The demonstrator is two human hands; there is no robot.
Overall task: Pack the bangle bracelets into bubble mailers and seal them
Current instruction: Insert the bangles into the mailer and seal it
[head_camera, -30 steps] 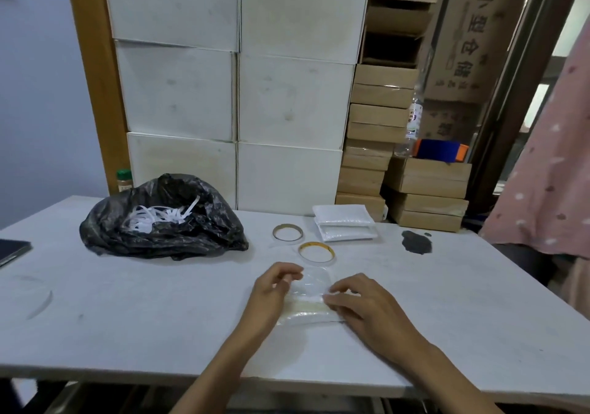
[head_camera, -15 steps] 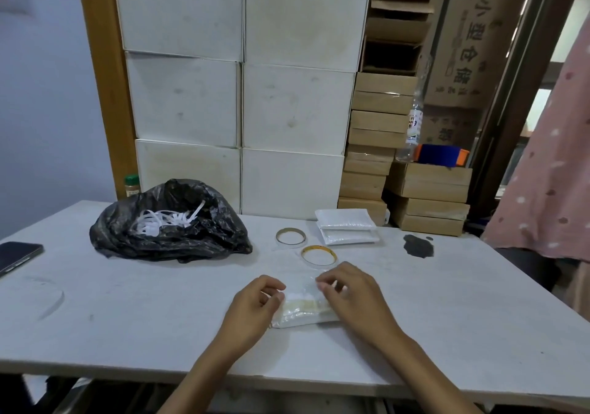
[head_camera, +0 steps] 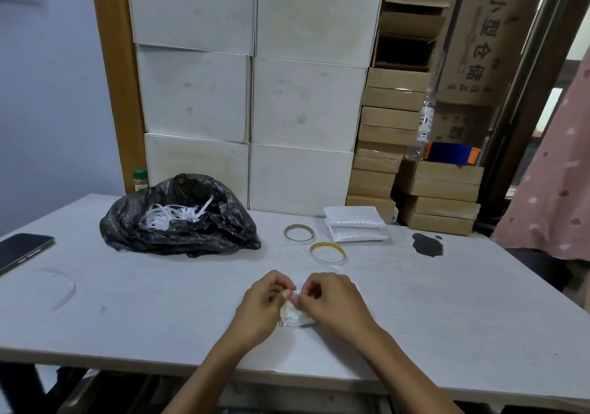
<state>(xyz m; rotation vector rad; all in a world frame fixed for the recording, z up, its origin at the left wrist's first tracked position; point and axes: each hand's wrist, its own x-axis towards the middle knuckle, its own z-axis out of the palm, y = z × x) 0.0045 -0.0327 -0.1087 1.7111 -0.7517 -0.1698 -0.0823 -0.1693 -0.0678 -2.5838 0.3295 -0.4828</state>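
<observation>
Both hands (head_camera: 300, 305) mostly hide what seems a mailer (head_camera: 295, 316).

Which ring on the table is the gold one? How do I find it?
Start at the big black plastic bag on the white table, then look to its right, where two rings lie near the white mailers. The gold bangle is the nearer one, yellow inside; the other ring is dull grey.
</observation>
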